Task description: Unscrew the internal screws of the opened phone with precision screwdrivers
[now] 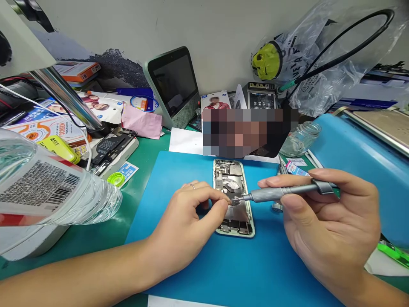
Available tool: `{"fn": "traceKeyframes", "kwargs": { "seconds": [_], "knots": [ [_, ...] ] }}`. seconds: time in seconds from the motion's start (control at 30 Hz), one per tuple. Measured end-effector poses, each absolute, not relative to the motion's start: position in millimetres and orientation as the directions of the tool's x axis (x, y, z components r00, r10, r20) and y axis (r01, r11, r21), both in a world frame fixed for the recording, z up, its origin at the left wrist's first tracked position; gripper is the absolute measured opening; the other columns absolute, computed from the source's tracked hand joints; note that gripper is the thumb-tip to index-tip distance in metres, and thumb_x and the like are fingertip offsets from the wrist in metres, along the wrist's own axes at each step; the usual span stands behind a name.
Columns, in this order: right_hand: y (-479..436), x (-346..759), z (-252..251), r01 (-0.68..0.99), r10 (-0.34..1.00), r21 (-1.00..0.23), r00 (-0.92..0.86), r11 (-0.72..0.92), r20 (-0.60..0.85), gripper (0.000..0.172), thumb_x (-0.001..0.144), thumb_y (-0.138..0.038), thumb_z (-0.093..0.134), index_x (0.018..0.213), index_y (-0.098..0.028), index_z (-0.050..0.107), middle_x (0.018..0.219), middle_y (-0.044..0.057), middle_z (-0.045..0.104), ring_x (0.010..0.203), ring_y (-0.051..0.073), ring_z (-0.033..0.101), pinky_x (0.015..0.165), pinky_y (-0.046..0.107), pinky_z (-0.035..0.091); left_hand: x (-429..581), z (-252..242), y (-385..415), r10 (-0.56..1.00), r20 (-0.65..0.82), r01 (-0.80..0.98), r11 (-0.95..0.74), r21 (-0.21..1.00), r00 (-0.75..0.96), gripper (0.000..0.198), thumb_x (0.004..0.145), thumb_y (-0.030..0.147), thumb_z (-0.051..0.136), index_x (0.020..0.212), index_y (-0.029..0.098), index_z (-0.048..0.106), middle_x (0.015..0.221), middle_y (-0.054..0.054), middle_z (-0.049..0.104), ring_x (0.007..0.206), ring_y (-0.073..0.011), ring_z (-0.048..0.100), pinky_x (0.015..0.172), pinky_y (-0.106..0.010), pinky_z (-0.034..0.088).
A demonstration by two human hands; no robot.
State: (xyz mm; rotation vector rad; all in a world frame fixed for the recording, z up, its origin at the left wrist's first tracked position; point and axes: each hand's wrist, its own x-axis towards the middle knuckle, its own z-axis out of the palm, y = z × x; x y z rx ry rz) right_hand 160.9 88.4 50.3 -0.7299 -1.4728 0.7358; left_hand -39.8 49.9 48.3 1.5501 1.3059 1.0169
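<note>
At the far left, a clear bottle [70, 187] stands near the left forearm, so a careless elbow could tip it toward the blue mat [172, 273] on the table [96, 238]. Next, the left hand [188, 217] has its thumb and index finger drawn together over the open phone [234, 215]; whether they pinch something tiny I cannot tell. If they do, a loosened pinch could drop it among the exposed parts. The thin tip of the grey tool [268, 194] points at those fingertips, so a slip could prick skin or scrape the parts below. At the right, the right hand [332, 217] has thumb and fingers clamped on the tool's handle; a roll in that grip would swing the tip astray.

The phone lies on the mat beneath the left fingertips, its far end leaning slightly left. A pale rim frames it. Inside, small metallic pieces crowd the far left, with a silver plate to their right; a whitish, crumpled-looking patch sits on black mid-body. Nearer, a shiny grey panel reaches toward the right edge, above a dark strip with metal bits.
</note>
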Motion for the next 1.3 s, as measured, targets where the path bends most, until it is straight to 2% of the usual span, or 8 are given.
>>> {"fn": "traceKeyframes", "kwargs": {
  "seconds": [0.23,0.4,0.57,0.83,1.3],
  "knots": [
    [87.0,161.4,50.1,0.029,0.8,-0.8,-0.015,0.6,0.6,0.039,0.083,-0.013,0.076,0.116,-0.029,0.063,0.095,0.002,0.074,0.082,0.024,0.078,0.066,0.039,0.07,-39.4,49.6,50.2,0.99,0.058,0.298,-0.094,0.95,0.129,0.017,0.094,0.019,0.059,0.085,0.025,0.072,0.084,0.006,0.071,0.084,-0.0153,0.06,0.078,-0.032,0.038],
    [85.9,160.9,50.5,-0.011,0.789,-0.791,-0.063,0.612,0.611,0.047,0.085,-0.007,0.072,0.125,-0.029,0.062,0.1,0.003,0.077,0.088,0.023,0.078,0.072,0.039,0.07,-39.8,50.3,49.9,0.989,0.047,0.293,-0.086,0.952,0.139,0.018,0.095,0.02,0.058,0.084,0.024,0.071,0.083,0.005,0.07,0.084,-0.0162,0.06,0.08,-0.033,0.037],
    [86.0,159.5,51.6,-0.002,0.785,-0.791,-0.127,0.612,0.607,0.058,0.082,0.0,0.07,0.13,-0.031,0.057,0.104,0.001,0.078,0.09,0.021,0.078,0.065,0.033,0.07,-39.9,50.8,49.3,0.989,0.057,0.285,-0.095,0.954,0.14,0.017,0.096,0.021,0.058,0.085,0.024,0.071,0.085,0.005,0.071,0.085,-0.0162,0.06,0.081,-0.033,0.037],
    [86.3,159.5,52.4,-0.017,0.772,-0.782,-0.147,0.623,0.618,0.059,0.083,0.003,0.067,0.131,-0.029,0.056,0.104,0.0,0.078,0.089,0.019,0.078,0.067,0.03,0.07,-39.9,51.8,49.6,0.988,0.044,0.281,-0.084,0.956,0.146,0.019,0.096,0.021,0.058,0.082,0.024,0.07,0.085,0.006,0.071,0.085,-0.016,0.06,0.08,-0.033,0.037],
    [85.5,160.1,51.4,0.003,0.783,-0.79,-0.129,0.614,0.608,0.06,0.082,0.002,0.068,0.13,-0.031,0.056,0.102,0.001,0.078,0.089,0.02,0.077,0.071,0.035,0.071,-38.5,50.9,49.7,0.994,0.039,0.288,-0.068,0.955,0.105,0.019,0.093,0.019,0.059,0.081,0.025,0.072,0.088,0.006,0.073,0.086,-0.0167,0.062,0.08,-0.034,0.039]
  ]
}}
